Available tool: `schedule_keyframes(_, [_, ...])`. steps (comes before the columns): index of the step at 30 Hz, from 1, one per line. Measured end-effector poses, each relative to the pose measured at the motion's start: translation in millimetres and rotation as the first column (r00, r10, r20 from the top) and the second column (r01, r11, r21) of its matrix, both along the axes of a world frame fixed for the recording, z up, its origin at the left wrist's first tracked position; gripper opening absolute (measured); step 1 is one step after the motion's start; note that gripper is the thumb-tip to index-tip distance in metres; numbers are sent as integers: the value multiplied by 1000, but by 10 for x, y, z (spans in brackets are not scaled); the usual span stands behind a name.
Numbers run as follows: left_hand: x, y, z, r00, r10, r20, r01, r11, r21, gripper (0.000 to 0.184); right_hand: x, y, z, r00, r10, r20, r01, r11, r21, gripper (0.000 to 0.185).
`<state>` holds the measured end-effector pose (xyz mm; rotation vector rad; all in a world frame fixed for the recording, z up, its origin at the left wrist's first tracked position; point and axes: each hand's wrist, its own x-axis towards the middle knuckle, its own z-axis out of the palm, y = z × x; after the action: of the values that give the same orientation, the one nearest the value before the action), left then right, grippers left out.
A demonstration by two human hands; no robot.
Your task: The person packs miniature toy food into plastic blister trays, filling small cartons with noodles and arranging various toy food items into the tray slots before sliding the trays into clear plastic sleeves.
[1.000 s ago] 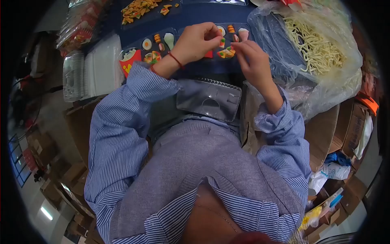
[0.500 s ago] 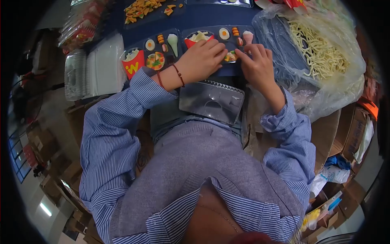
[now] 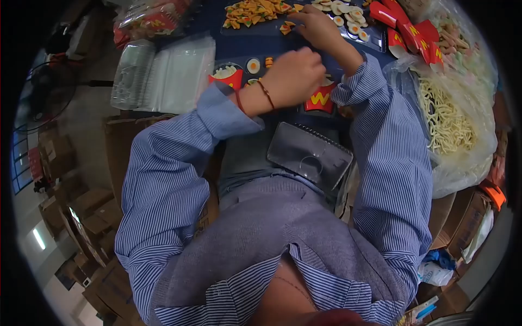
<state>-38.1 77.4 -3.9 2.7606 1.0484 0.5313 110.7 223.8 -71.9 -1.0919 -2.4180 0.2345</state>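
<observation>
My left hand (image 3: pixel 296 76) is over the toy food sets, its fingers curled and slightly blurred; what they hold, if anything, is hidden. Below it stands a red fries box (image 3: pixel 319 99) with a yellow mark. Left of it sit another red fries box (image 3: pixel 227 76), a toy fried egg (image 3: pixel 253 66) and a small toy burger (image 3: pixel 269 62). My right hand (image 3: pixel 319 30) reaches across the table with fingers stretched out. Its fingertips are by a few loose orange triangular toy food pieces (image 3: pixel 286 27), beside a larger pile of the same pieces (image 3: pixel 255 12).
Toy fried eggs (image 3: pixel 353 19) and red fries boxes (image 3: pixel 416 35) lie at the back right. A plastic bag of cream toy fries strands (image 3: pixel 448 117) is at the right. Stacked clear trays (image 3: pixel 133 76) and clear sleeves (image 3: pixel 182 73) stand left. A clear tray (image 3: pixel 310 155) rests on my lap.
My right hand has left the toy set and moved forward to the orange pieces. My left hand stays over the sets, its fingers more curled. The view has shifted, showing more of the table's back.
</observation>
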Motion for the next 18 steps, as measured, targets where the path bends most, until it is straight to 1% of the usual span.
schedule_keyframes(2, [-252, 347, -20, 964, 265, -4, -265, 964, 19, 16, -81, 156, -154, 999, 4, 37, -6, 1000, 31, 25])
schedule_keyframes(4, [-468, 796, -132, 878, 467, -110, -477, 874, -93, 22, -34, 211, -155, 998, -2, 57, 1, 1000, 31, 26])
schedule_keyframes(5, [-504, 961, -171, 876, 471, -102, -480, 872, -95, 22, -11, 236, -153, 998, -6, 67, 4, 1000, 31, 26])
schedule_keyframes(6, [-526, 1088, -210, 850, 499, -171, -524, 833, -176, 26, 41, 218, -114, 977, -73, -202, 8, 952, -306, 26])
schedule_keyframes(7, [-533, 1162, -251, 822, 515, -242, -566, 784, -254, 30, 84, 96, 67, 954, -135, -266, 1, 894, -448, 26])
schedule_keyframes(9, [-511, 1191, -352, 831, 513, -214, -554, 795, -247, 32, 153, -170, 482, 877, -313, -365, -25, 729, -684, 27])
schedule_keyframes(10, [-494, 1207, -422, 839, 509, -192, -543, 806, -234, 34, 206, -276, 630, 822, -356, -444, -115, 659, -743, 27])
schedule_keyframes(11, [-499, 1240, -479, 845, 500, -190, -533, 812, -237, 34, 289, -353, 663, 788, -386, -479, -160, 623, -766, 27])
schedule_keyframes(12, [-536, 1267, -542, 859, 499, -112, -511, 826, -238, 32, 371, -431, 698, 751, -419, -510, -204, 587, -784, 28])
schedule_keyframes(14, [-611, 1312, -643, 874, 484, 26, -468, 856, -220, 28, 633, -544, 694, 721, -335, -607, -364, 562, -743, 28])
schedule_keyframes(15, [-636, 1313, -660, 873, 482, 81, -456, 862, -220, 27, 708, -667, 731, 718, -339, -608, -362, 563, -743, 28])
schedule_keyframes(17, [-650, 1298, -644, 857, 478, 194, -437, 872, -220, 25, 867, -973, 811, 592, -544, -594, -368, 473, -800, 25])
schedule_keyframes(18, [-634, 1269, -606, 845, 465, 265, -415, 882, -224, 24, 949, -1061, 793, 568, -547, -615, -404, 465, -787, 25])
